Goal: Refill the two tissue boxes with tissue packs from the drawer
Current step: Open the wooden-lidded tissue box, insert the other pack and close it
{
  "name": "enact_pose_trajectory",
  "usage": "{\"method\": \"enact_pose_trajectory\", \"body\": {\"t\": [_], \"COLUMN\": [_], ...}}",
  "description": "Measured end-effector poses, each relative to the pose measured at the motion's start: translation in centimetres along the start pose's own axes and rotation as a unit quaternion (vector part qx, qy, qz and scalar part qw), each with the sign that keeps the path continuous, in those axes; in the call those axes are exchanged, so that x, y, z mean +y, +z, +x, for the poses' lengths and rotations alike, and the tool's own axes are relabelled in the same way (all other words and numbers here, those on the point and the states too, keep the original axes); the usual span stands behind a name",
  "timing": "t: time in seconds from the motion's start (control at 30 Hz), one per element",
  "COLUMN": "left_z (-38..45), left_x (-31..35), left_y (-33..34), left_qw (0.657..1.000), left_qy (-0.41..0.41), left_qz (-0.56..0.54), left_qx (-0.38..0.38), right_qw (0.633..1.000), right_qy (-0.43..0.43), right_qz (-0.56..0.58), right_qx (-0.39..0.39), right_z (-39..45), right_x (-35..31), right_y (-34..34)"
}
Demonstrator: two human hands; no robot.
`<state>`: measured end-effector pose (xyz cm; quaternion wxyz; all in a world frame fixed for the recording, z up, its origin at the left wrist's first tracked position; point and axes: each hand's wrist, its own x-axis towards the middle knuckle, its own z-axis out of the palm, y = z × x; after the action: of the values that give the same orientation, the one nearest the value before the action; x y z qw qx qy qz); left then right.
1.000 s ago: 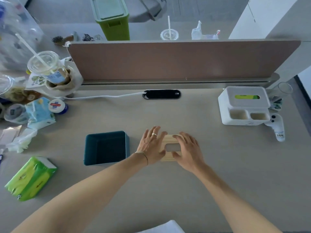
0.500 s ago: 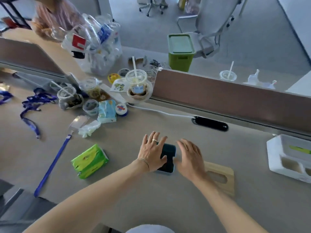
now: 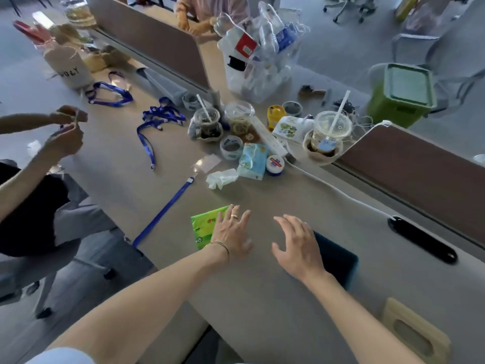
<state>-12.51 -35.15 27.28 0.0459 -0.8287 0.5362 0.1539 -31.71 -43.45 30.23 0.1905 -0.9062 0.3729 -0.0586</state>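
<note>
Left hand (image 3: 231, 233), fingers spread, is resting over the green tissue pack (image 3: 203, 225); right hand (image 3: 298, 245), released, is hovering beside the teal tissue box (image 3: 338, 258).

Your green plastic-wrapped tissue pack (image 3: 203, 227) lies flat on the desk; the dark teal box (image 3: 338, 260) sits open-topped, its slotted wooden lid (image 3: 414, 334) lying apart.

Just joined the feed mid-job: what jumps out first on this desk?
Two bare hands spread over the desk's near edge: the left hand lies on a bright green tissue pack, and the right hand hovers open beside the dark teal box. The wooden lid with its oval slot lies apart at the lower right. Behind them sits a clutter of drink cups and blue lanyards.
</note>
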Motion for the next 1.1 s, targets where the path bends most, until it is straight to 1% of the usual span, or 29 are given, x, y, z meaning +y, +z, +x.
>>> {"method": "enact_pose_trajectory", "body": {"t": [0.17,0.3,0.47,0.6,0.67,0.77,0.9,1.1], "left_z": [0.2,0.4,0.7,0.3,-0.2,-1.0,-1.3,-1.4], "left_x": [-4.9,-6.6,-7.1,-6.6,-5.7,-3.5,0.3,6.9], "left_y": [1.0,1.4,1.9,1.7,1.3,0.0,-2.5,-5.5], "left_qw": [0.995,0.990,0.987,0.986,0.988,0.992,0.995,0.984], "left_qy": [-0.075,-0.116,-0.135,-0.135,-0.121,-0.073,0.016,0.158], "left_qz": [0.014,0.008,-0.050,-0.084,-0.091,-0.098,-0.097,-0.055], "left_qx": [-0.058,-0.085,-0.069,-0.051,-0.040,-0.012,0.031,0.062], "right_qw": [1.000,0.999,0.999,0.999,1.000,1.000,0.999,0.996], "right_qy": [-0.019,-0.022,-0.024,-0.017,-0.011,0.004,0.032,0.051], "right_qz": [-0.004,-0.011,-0.019,-0.016,-0.009,0.004,0.028,0.060], "right_qx": [-0.021,-0.027,-0.035,-0.025,-0.020,-0.011,0.009,0.038], "right_z": [0.9,0.3,-0.6,-1.2,-1.5,-1.9,-2.9,-5.7], "right_x": [-2.3,-2.4,-1.4,-0.3,0.0,0.5,1.8,4.5], "right_y": [1.2,1.6,1.4,0.9,0.5,-0.4,-1.9,-4.3]}}
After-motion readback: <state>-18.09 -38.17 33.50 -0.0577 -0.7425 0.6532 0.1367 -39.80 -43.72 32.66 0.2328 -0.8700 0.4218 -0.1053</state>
